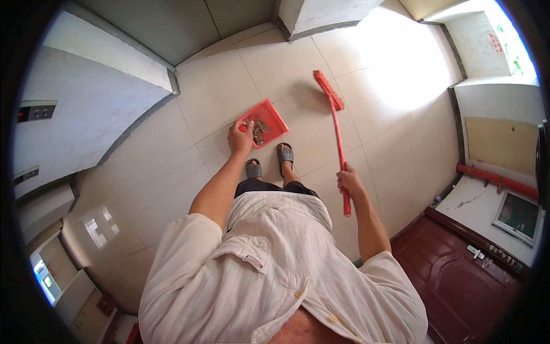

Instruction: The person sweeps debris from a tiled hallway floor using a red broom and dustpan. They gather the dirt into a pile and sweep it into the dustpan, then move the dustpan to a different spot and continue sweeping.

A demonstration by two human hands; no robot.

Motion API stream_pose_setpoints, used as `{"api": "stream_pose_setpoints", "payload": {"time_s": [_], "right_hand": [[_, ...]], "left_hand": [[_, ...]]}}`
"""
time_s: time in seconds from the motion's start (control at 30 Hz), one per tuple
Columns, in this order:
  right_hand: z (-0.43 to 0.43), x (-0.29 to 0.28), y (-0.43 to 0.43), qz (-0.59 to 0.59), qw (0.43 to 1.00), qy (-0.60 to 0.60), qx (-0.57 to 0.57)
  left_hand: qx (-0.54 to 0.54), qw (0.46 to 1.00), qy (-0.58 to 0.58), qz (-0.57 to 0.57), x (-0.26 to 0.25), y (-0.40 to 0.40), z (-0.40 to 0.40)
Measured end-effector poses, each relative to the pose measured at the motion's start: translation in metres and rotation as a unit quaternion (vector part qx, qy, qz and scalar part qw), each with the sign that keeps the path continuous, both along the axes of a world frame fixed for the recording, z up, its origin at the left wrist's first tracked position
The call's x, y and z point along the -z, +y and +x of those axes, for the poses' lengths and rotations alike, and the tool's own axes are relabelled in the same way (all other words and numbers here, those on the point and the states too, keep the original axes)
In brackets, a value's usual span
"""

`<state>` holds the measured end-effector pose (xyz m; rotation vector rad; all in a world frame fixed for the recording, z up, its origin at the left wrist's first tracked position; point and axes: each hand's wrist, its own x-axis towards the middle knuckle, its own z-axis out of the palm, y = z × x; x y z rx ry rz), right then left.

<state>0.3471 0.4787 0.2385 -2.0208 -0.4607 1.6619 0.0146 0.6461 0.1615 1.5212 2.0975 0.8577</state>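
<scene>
My left hand (240,137) grips the handle of a red plastic dustpan (275,118), most of that handle being hidden by the fingers. A small heap of brown debris (259,131) lies in the pan, near the handle side. Out to the right, my right hand (350,177) is closed around the lower part of a red broom's stick (338,137). The broom head (328,90), red with short bristles, is at the far end, beyond the dustpan and to its right. A shadow falls on the tiles beside it.
Beige floor tiles (206,112) surround my feet in grey slide sandals (285,157). Left is a wall with elevator call panels (38,112). A dark red door (447,275) and a red pipe (494,180) are at right. A white wall corner (318,19) juts out ahead.
</scene>
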Motion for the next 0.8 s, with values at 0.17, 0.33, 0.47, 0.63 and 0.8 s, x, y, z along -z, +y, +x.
{"api": "stream_pose_setpoints", "payload": {"time_s": [0.17, 0.33, 0.47, 0.63, 0.8], "right_hand": [[-0.055, -0.041, -0.042, -0.042, 0.994, 0.066, -0.072], [-0.023, -0.115, -0.068, -0.073, 0.98, 0.186, -0.013], [-0.006, -0.162, -0.086, -0.073, 0.99, 0.117, 0.004], [0.012, -0.118, -0.067, 0.022, 0.999, 0.045, -0.014], [0.002, -0.048, -0.015, 0.002, 1.0, 0.02, -0.008]], "left_hand": [[0.034, 0.994, -0.054, -0.086, 0.016, 0.009, 0.007], [0.068, 0.997, -0.001, -0.04, -0.003, 0.01, 0.025], [0.08, 0.994, -0.03, -0.066, 0.005, 0.006, 0.018], [0.082, 0.996, 0.016, -0.018, -0.016, -0.01, 0.01], [0.085, 0.995, 0.054, -0.008, -0.033, -0.018, -0.002]]}}
